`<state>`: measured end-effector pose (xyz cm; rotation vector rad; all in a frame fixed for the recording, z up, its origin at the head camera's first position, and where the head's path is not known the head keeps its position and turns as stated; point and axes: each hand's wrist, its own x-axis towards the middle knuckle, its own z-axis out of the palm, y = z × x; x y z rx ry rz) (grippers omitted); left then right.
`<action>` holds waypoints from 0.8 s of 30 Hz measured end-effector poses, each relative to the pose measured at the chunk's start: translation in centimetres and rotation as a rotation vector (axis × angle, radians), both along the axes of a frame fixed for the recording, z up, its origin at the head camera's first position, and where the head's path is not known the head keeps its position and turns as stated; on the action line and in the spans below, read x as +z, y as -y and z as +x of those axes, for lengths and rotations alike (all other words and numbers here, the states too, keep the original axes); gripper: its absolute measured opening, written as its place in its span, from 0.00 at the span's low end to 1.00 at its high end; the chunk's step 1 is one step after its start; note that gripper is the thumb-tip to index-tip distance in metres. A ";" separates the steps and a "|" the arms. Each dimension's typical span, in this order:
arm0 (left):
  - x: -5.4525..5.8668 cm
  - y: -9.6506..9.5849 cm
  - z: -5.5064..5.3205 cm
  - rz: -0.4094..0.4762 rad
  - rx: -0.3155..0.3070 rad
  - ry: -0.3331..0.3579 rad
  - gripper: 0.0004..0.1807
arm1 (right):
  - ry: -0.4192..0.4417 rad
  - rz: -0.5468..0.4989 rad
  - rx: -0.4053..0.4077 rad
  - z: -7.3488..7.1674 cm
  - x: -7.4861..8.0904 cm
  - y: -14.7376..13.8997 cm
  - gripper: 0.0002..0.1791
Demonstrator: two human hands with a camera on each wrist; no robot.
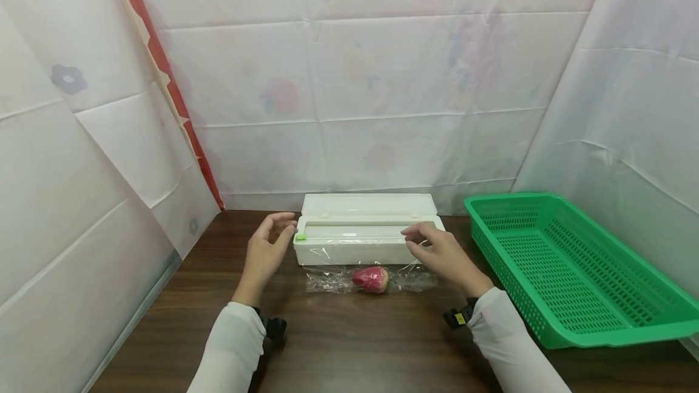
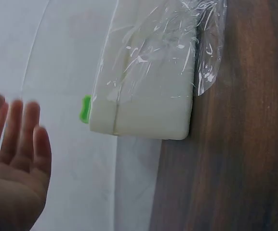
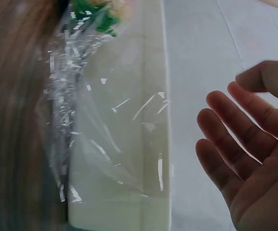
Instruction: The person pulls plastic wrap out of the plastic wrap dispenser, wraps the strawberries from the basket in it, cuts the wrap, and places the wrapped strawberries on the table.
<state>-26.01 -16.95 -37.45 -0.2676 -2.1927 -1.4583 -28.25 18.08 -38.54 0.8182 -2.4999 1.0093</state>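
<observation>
A white cling film dispenser box [image 1: 356,253] lies lengthwise on the table, its lid [image 1: 368,204] raised at the back. A green slider [image 1: 301,237] sits at the left end of its top edge. Clear plastic film [image 2: 153,57] drapes over the front of the box and down to the table. On the film lies a reddish-pink fruit [image 1: 371,279] with a pale end, just in front of the box. My left hand [image 1: 267,241] hovers by the box's left end, fingers loosely bent and holding nothing. Near the right end is my right hand [image 1: 434,249], its fingers relaxed around nothing.
To the right stands a large green perforated basket [image 1: 617,335] on the dark wooden table [image 1: 349,350]. White patterned sheeting [image 1: 377,77] encloses the table at the back and both sides, with a red strip [image 1: 164,65] down the left corner.
</observation>
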 end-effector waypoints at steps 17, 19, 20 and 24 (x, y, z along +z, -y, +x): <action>-2.5 -4.6 -0.1 -0.624 -0.371 0.040 0.16 | 0.029 0.145 0.121 0.5 -3.0 1.1 0.22; -2.9 -5.0 0.0 -0.667 -0.380 0.027 0.16 | 0.008 0.163 0.137 0.6 -3.3 1.4 0.22; -3.0 -5.2 0.0 -0.679 -0.383 0.024 0.17 | 0.000 0.173 0.144 0.6 -3.5 1.5 0.22; -3.4 -6.1 0.5 -0.714 -0.368 -0.002 0.18 | 0.001 0.214 0.149 1.0 -3.9 1.7 0.23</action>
